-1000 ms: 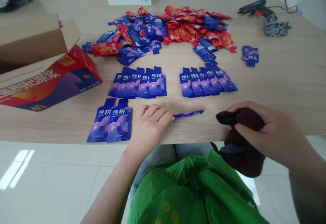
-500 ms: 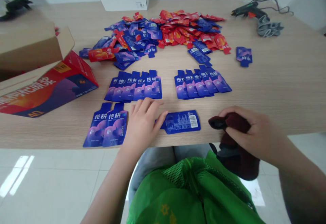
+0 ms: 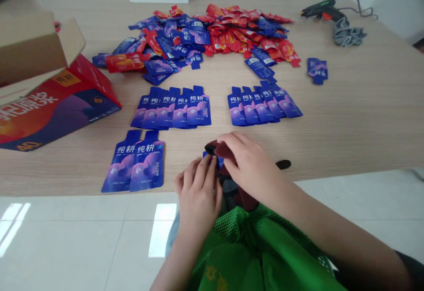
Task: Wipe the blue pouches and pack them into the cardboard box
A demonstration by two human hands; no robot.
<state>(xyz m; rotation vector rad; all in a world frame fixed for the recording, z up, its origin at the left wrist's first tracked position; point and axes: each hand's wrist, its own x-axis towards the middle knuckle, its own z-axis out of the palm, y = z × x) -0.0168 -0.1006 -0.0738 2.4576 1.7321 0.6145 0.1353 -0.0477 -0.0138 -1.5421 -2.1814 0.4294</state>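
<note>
My right hand (image 3: 253,163) is closed on a dark maroon cloth item (image 3: 247,199) with a black-rimmed end, which hangs past the table's front edge. Against that rim, the curled fingers of my left hand (image 3: 200,189) grip a blue pouch (image 3: 220,163), mostly covered by both hands. To the left lie two overlapping blue pouches (image 3: 147,163), fronts up. Behind my hands are two fanned rows of blue pouches, a left row (image 3: 172,107) and a right row (image 3: 263,105). A small black oval piece (image 3: 283,164) pokes out beyond my right hand.
A mixed heap of red and blue pouches (image 3: 228,30) spreads across the back. At left stands an open red and blue carton (image 3: 89,83). A lone blue pouch (image 3: 317,70), a grey scrunchie (image 3: 347,34) and a glue gun (image 3: 323,10) with its cord lie right.
My right hand has carried the maroon cloth left, over the blue pouch that lay on the table. My left hand has shifted slightly right and down, its fingers now curled in at the pouch.
</note>
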